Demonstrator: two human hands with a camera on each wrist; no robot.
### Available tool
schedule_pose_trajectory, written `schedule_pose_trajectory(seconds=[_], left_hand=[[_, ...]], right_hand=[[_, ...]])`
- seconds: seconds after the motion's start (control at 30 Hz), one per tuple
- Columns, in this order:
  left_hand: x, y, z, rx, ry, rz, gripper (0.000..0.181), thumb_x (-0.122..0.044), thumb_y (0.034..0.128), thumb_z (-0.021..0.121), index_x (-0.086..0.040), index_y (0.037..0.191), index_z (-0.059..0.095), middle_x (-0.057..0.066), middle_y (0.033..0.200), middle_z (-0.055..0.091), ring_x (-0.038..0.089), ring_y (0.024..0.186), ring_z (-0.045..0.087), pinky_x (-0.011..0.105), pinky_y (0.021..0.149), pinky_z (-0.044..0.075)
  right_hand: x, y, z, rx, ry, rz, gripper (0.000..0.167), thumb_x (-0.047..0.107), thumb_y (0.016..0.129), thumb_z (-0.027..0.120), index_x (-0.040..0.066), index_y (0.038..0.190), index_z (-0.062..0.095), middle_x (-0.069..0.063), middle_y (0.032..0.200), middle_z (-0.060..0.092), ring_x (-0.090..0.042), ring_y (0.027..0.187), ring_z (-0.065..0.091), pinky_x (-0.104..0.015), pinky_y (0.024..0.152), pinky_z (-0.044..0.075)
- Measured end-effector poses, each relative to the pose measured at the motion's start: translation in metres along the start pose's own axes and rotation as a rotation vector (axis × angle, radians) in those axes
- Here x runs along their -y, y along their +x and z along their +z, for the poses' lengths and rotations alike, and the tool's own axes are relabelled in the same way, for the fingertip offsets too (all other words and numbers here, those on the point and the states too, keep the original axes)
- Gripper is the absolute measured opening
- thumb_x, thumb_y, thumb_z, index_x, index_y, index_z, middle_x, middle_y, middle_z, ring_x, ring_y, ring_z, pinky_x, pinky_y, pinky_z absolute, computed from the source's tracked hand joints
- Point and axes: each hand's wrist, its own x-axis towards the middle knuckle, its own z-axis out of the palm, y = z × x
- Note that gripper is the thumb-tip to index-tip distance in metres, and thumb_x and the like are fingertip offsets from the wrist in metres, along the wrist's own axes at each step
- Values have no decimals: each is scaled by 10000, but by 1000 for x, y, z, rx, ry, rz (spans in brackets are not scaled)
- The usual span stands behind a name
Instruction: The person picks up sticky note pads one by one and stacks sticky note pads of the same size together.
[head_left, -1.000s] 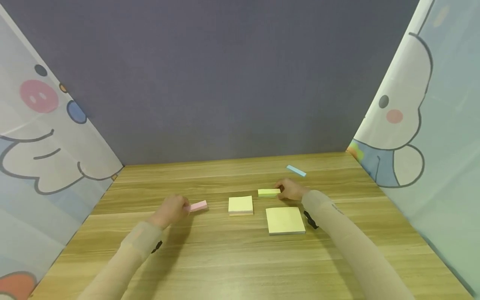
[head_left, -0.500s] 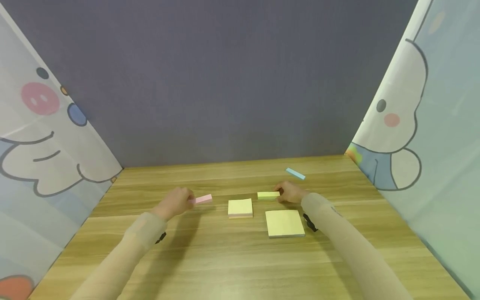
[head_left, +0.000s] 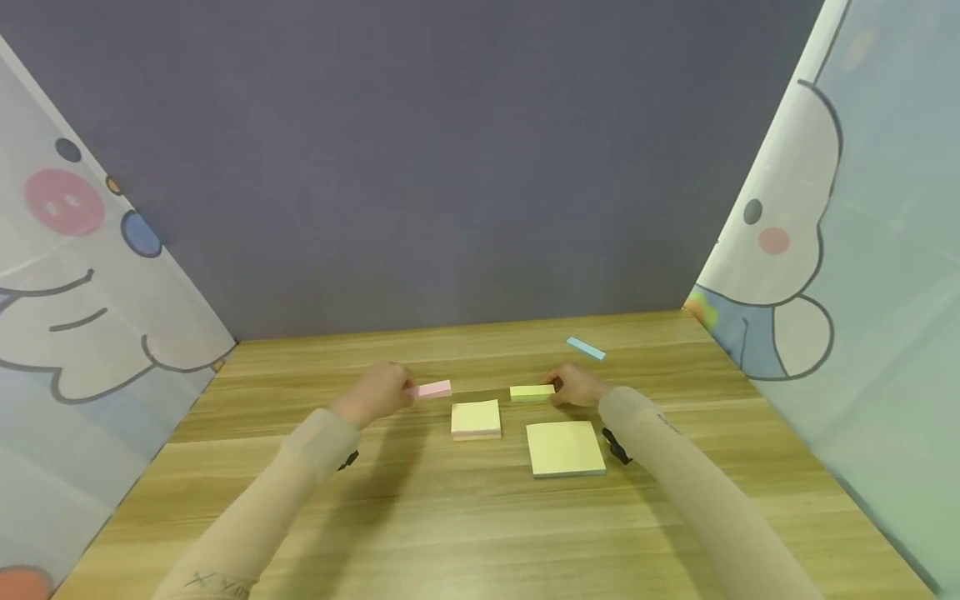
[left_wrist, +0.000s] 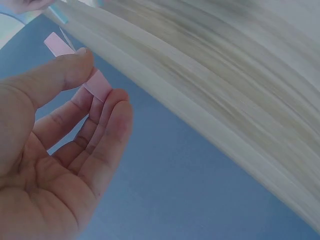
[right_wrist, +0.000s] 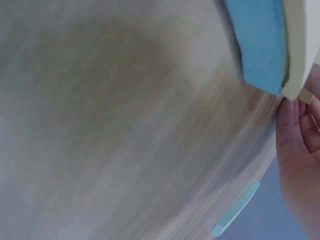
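Observation:
My left hand (head_left: 377, 392) pinches a narrow pink sticky-note pad (head_left: 432, 390) by its left end, between thumb and fingers. In the left wrist view the pink pad (left_wrist: 99, 86) pokes out on both sides of the thumb. Across from it, my right hand (head_left: 579, 387) pinches the right end of a narrow yellow-green sticky-note pad (head_left: 532, 392). A gap separates the two strips. Just in front of that gap lies a small stack of square sticky notes (head_left: 476, 417), pale yellow on top. A larger square yellow stack (head_left: 566, 447) sits before my right hand.
Beyond my right hand, a thin light-blue sticky-note strip (head_left: 586, 348) lies on the wooden table (head_left: 480, 525). The larger stack shows a blue layer (right_wrist: 262, 45) in the right wrist view. A dark panel (head_left: 465, 167) stands behind, with printed cloth walls at both sides.
My left hand has carried the pink pad rightward and farther from me, closer to the yellow-green one. The right hand stays nearly in place with its pad.

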Motion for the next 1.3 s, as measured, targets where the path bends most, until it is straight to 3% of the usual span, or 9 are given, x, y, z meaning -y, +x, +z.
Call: schedule_pose_trajectory(seconds=[0.3,0.43,0.53,0.67,0.8,1.03,1.3], left_hand=[[-13,17,6,3,-41,36,55,-56,834,620,-44,813,669,22,751,617,135,639,492,274,619,456],[-20,23,6,15,-49,50,233,-21,828,593,-78,619,507,-39,579,421,91,526,339,214,511,315],[-26,27,6,13,-19,71,244,-16,812,605,-79,606,491,-29,560,394,103,516,298,220,500,267],[-35,34,8,6,-5,87,199,-10,790,613,-97,622,550,-40,580,442,95,527,333,211,506,292],[-44,41,12,46,-41,72,276,19,780,570,-113,566,456,-44,548,352,89,497,283,208,474,243],[-63,57,17,54,-18,70,71,-35,811,617,-55,749,644,-18,665,524,105,573,391,212,532,337],[-81,69,24,66,27,127,70,-59,803,639,-70,774,701,-5,695,590,138,647,432,272,638,378]], right_hand=[[0,2,0,12,3,-1,429,54,824,652,-74,1210,517,-177,1131,551,-227,943,495,-377,857,465],[1,2,-3,-2,-4,-16,411,50,823,652,-67,1198,530,-182,1140,558,-234,958,510,-386,867,469],[1,2,-3,-4,-7,-12,411,51,823,653,-61,1200,533,-185,1159,555,-239,979,516,-393,880,466],[2,1,-2,-4,-3,-2,411,53,822,655,-58,1199,534,-172,1145,559,-236,972,513,-392,876,465],[1,1,0,-5,6,-3,409,45,819,657,-65,1194,537,-176,1148,559,-231,962,512,-385,869,466],[-2,3,0,-12,-6,-19,412,54,820,658,-69,1194,537,-149,1081,574,-199,903,502,-348,823,470],[-4,2,0,-8,9,-32,412,48,814,662,-72,1189,540,-147,1103,568,-196,900,496,-347,825,469]])
